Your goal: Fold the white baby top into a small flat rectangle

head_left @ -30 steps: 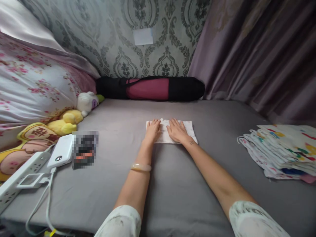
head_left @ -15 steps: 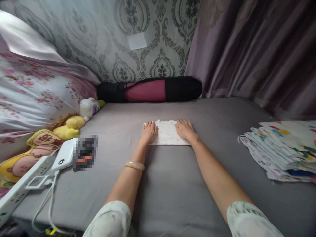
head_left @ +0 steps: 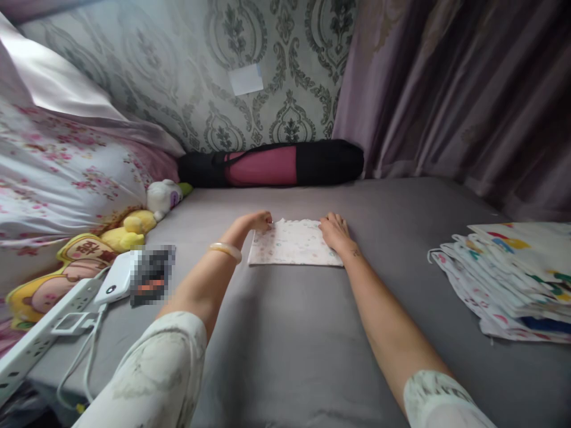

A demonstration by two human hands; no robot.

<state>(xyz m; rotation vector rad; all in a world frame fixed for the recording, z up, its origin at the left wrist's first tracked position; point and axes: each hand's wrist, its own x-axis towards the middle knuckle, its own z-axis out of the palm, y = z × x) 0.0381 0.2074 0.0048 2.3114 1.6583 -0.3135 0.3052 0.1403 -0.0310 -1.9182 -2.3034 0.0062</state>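
A folded white cloth (head_left: 292, 244) with a small pale print lies flat on the grey sheet in front of me. At its far left corner, the fingers of my left hand (head_left: 261, 220) are curled in and closed on the edge; the fingertips are partly hidden. My right hand (head_left: 335, 230) rests on the cloth's right side near the far corner, fingers slightly bent and apart, pressing down on it. A pale bangle (head_left: 226, 251) circles my left wrist.
To the right lies a stack of folded printed cloths (head_left: 521, 285). On the left are a power strip (head_left: 44, 333), a white power bank (head_left: 116, 279) with cables, a blurred object (head_left: 153, 275) and plush toys (head_left: 134, 229). A black and pink long bag (head_left: 263, 165) lies along the wall.
My left hand has gone from lying flat on the cloth to a pinch at its far left corner, uncovering the left side. My right hand has stayed nearly in place.
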